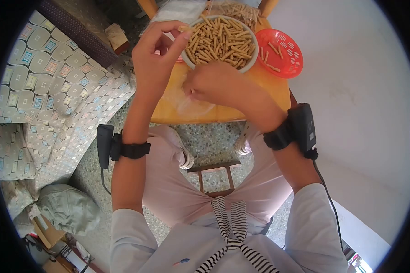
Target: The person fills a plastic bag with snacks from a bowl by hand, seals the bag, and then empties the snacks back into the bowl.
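Note:
A round, pale-rimmed bowl (256,53) heaped with short tan sticks (221,41) stands on a yellow wooden chair seat (168,107). My left hand (157,54) is at the bowl's left rim, thumb and forefinger pinched together on a small pale bit that I cannot make out. In front of the bowl, my right hand (218,82) is closed, fingers curled down. Thin clear plastic, apparently a bag (193,107), hangs from its fingers over the seat. The right fingertips are partly hidden beneath the hand.
Right of the bowl sits a red plastic basket (296,59) with several sticks in it. Behind are a clear bag of sticks (241,12) and more plastic (180,9). Patterned cloth (45,86) hangs at left; a white wall (355,91) rises at right.

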`<state>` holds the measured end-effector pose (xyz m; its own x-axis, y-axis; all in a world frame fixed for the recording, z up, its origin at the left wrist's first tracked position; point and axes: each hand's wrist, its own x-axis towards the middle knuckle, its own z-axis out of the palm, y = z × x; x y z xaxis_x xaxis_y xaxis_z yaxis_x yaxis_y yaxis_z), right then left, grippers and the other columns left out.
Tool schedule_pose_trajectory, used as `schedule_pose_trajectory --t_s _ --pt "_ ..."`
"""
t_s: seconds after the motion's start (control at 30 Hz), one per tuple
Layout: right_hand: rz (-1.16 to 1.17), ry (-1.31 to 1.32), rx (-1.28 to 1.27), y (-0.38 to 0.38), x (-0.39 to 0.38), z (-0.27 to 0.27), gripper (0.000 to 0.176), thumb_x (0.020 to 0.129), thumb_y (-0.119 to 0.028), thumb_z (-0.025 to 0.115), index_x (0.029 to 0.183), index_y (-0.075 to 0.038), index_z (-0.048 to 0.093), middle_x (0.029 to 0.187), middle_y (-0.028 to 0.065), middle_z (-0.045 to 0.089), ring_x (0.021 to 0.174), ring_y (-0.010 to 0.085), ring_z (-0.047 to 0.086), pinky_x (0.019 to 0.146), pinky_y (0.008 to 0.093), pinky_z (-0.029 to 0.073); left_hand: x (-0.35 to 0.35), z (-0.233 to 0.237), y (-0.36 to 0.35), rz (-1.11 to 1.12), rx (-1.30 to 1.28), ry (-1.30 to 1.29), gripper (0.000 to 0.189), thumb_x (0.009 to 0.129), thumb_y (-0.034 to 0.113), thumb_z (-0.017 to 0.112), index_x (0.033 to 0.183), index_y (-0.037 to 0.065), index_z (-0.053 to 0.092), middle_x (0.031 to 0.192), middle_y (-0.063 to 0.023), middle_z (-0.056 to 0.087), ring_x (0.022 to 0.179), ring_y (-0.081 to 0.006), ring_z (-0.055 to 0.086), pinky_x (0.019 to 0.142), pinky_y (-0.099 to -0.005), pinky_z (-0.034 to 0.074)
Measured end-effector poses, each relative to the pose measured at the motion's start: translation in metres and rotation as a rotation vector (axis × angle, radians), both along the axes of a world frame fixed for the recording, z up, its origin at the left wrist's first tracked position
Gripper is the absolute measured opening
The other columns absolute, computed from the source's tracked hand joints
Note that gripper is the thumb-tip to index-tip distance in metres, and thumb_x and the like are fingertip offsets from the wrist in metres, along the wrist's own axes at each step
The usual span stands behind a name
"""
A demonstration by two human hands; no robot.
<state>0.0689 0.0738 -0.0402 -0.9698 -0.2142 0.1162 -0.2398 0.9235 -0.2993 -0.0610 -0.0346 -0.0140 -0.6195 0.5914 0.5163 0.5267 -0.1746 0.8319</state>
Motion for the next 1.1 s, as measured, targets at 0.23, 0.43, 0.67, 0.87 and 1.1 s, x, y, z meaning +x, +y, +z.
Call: schedule_pose_trajectory --t_s 0.23,0.43,0.67,0.87,1.1 --pt "-0.288 0.062 -0.161 0.023 0.004 0.027 0.019 0.088 -0.026 0.065 0.093 -0.01 0.073 0.084 0.0108 0.069 0.08 0.0315 0.066 0.07 0.0425 0.051 0.008 0.01 -0.006 0.0 -0.053 0.181 0.015 0.08 0.01 0.078 0.094 0.01 0.072 0.084 0.001 0.067 0.063 -0.007 0.054 0.056 -0.0218 0.04" --pt "-0.497 0.159 -0.167 0.036 0.006 0.029 0.023 0.088 -0.034 0.064 0.089 -0.014 0.074 0.076 0.0108 0.068 0.076 0.0321 0.067 0.065 0.0446 0.052 0.01 0.014 -0.005 -0.134 -0.107 0.578 0.014 0.077 0.011 0.077 0.09 0.012 0.073 0.099 -0.0015 0.068 0.094 -0.0225 0.059 0.084 -0.0348 0.048" --pt "-0.492 0.149 -0.202 0.045 0.008 0.025 0.023 0.091 -0.035 0.061 0.093 -0.016 0.075 0.078 0.0104 0.069 0.078 0.032 0.067 0.066 0.0445 0.052 0.001 0.001 -0.009 -0.213 -0.367 0.63 0.015 0.082 0.018 0.074 0.096 0.013 0.075 0.117 -0.0005 0.064 0.112 -0.0258 0.056 0.097 -0.0385 0.045" --pt "-0.485 0.146 -0.195 0.042 0.008 0.03 0.022 0.093 -0.028 0.062 0.098 -0.01 0.073 0.082 0.0136 0.068 0.078 0.0329 0.065 0.067 0.0413 0.05 0.0 0.004 -0.013 -0.246 -0.577 0.436 0.018 0.088 0.02 0.07 0.103 0.011 0.074 0.108 -0.0043 0.067 0.102 -0.0243 0.062 0.091 -0.0339 0.048" --pt "-0.388 0.249 -0.326 0.034 -0.002 0.023 0.022 0.096 -0.027 0.058 0.104 -0.009 0.068 0.074 0.0116 0.065 0.072 0.0304 0.064 0.066 0.0398 0.049 -0.022 0.003 -0.014 -0.287 -0.482 0.169 0.02 0.088 0.013 0.062 0.104 0.013 0.074 0.091 -0.0033 0.067 0.073 -0.0215 0.059 0.068 -0.0325 0.048"
